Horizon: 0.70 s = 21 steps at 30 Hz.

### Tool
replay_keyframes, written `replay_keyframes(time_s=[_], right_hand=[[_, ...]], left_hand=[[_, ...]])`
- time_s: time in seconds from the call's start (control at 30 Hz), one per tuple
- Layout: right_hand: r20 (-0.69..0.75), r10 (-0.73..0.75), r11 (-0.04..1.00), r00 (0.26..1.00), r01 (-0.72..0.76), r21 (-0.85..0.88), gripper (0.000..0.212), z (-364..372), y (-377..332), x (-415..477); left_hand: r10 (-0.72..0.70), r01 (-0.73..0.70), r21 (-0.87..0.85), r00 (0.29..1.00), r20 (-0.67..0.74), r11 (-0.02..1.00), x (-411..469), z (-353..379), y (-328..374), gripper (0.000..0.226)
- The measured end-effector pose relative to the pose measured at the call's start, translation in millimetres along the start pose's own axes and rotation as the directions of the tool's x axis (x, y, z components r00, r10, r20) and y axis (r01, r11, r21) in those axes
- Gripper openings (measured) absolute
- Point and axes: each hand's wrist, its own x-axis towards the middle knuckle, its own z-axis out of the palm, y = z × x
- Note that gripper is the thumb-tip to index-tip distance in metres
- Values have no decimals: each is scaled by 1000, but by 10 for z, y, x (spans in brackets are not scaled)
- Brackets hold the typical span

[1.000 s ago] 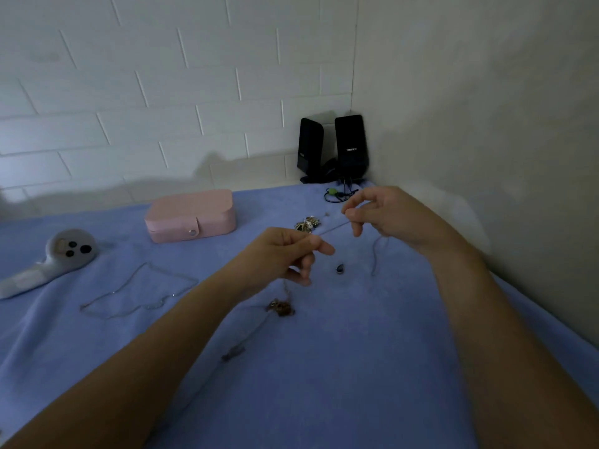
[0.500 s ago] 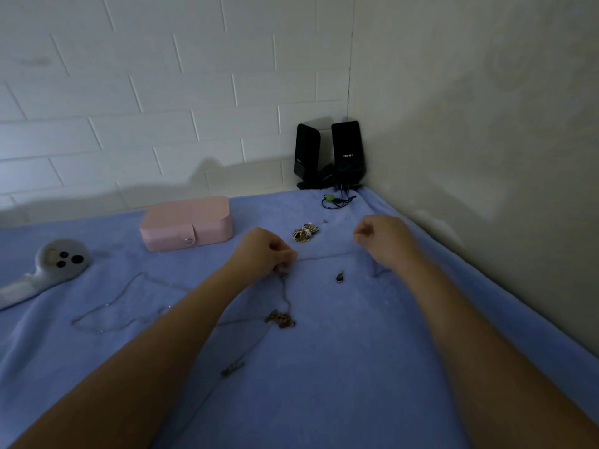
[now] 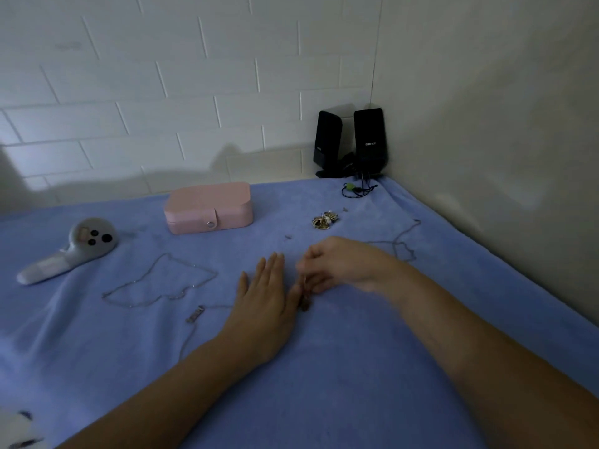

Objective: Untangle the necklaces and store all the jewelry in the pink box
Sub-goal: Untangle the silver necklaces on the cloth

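1. Resting flat on the blue blanket [image 3: 356,367], the person's left hand [image 3: 264,299] lies palm down, its fingers straight and close together and the thumb out to the side.
2. The right hand [image 3: 340,264] is just beside it and slightly blurred. Its fingers are curled, and the fingertips pinch a small dark pendant [image 3: 304,301] that hangs down to the blanket between the two hands.
3. The pink box [image 3: 209,207] sits closed with its snap fastened, well beyond the hands and near the white brick wall.
4. A silver chain necklace [image 3: 155,283] lies in a loose loop to the left of the left hand. A bar pendant [image 3: 195,314] on a thin chain lies near that hand.
5. Another thin chain [image 3: 403,241] trails across the blanket behind the right hand.
6. A small heap of gold jewelry [image 3: 325,219] lies between the box and the corner.
7. Two black speakers [image 3: 369,140] stand in the corner, and a grey handheld device [image 3: 71,247] lies at the far left.
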Motion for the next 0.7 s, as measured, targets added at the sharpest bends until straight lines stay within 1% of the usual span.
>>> replay_keyframes(time_s=[0.03,0.07,0.1,0.13,0.17,0.2,0.23,0.27,0.33,0.37,0.4,0.43,0.5,0.57,0.6,0.7], right_hand=[[24,-2,978,1000,-3,207,14,-34,-8,-7],[15,-13,942,1000,8,335,16,-68,-21,-20],[-22,-27,922,999,33,387,18,-98,-33,-30],[-81,-41,920,996,69,385,20,-113,-49,-41],[-157,-54,931,986,107,348,22,-120,-60,-47],[-243,-61,945,968,135,299,22,-133,-69,-58],[-328,-64,959,942,149,241,20,-161,-65,-60],[-404,-68,977,912,143,158,17,-199,-55,-61],[-511,-96,995,854,80,-53,16,-309,-39,-96],[-531,-110,992,840,61,-109,18,-366,-41,-120],[-526,-120,991,842,69,-115,19,-419,-54,-152],[-504,-136,991,853,112,-78,19,-462,-77,-189],[-475,-213,962,854,269,53,16,-519,-129,-244],[-505,-298,902,810,412,129,13,-563,-170,-284],[-523,-323,870,789,465,164,13,-578,-190,-304],[-577,-345,743,740,591,314,15,-675,-212,-372]], left_hand=[[-1,0,26,1000,16,1000,-7,6,11,67],[4,-7,60,999,38,998,-12,11,16,75],[10,-15,87,998,62,996,-15,15,14,84],[15,-24,104,997,81,994,-18,18,6,92],[22,-32,113,996,91,993,-20,16,2,99],[25,-36,114,995,94,993,-24,11,-2,103],[28,-39,116,995,96,992,-24,7,-4,102],[33,-46,126,994,101,991,-28,4,-5,95],[52,-68,151,993,109,986,-37,-9,-3,74],[62,-79,158,992,109,984,-39,-11,-5,66],[67,-84,161,992,109,983,-41,-15,-4,62],[70,-87,163,992,108,983,-37,-14,-7,59],[79,-97,184,992,101,978,-29,-10,-11,56],[88,-107,218,991,97,970,-20,5,-12,57],[88,-109,234,991,97,966,-13,8,-17,59],[102,-128,240,988,119,962,-1,4,-31,81]])
